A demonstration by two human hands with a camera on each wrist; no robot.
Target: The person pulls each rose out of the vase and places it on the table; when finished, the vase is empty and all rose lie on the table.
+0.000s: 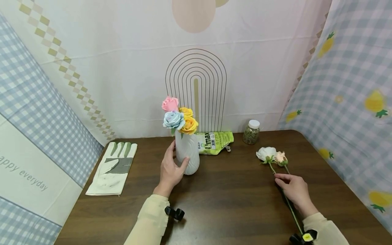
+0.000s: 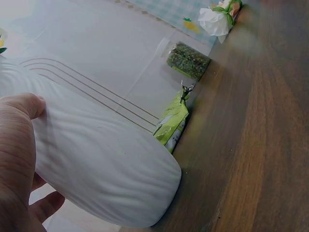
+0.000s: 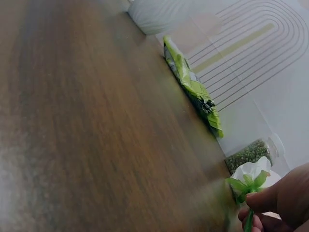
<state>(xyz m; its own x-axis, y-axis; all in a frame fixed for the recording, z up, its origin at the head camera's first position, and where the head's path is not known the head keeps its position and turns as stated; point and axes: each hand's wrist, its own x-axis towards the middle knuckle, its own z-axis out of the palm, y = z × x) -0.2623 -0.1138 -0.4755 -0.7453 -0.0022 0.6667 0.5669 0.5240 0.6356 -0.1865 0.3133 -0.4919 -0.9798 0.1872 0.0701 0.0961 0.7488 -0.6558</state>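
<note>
A ribbed white vase (image 1: 188, 154) stands on the dark wooden table, held around its side by my left hand (image 1: 172, 170). In its mouth are a pink rose (image 1: 170, 103), a light blue rose (image 1: 173, 120) and two yellow roses (image 1: 189, 126). The left wrist view shows the thumb lying along the vase (image 2: 106, 154). Over to the right, my right hand (image 1: 294, 189) pinches the green stem of a white flower (image 1: 265, 153) just below its bloom. Beside that bloom is a peach flower (image 1: 280, 158), its stem partly hidden by the hand.
Behind the vase, a green and white packet (image 1: 215, 143) lies against the cloth backdrop. A white-lidded jar (image 1: 251, 132) of green bits stands at the back right. White gloves with green and grey parts (image 1: 111, 170) lie at the left edge of the table (image 1: 220, 200).
</note>
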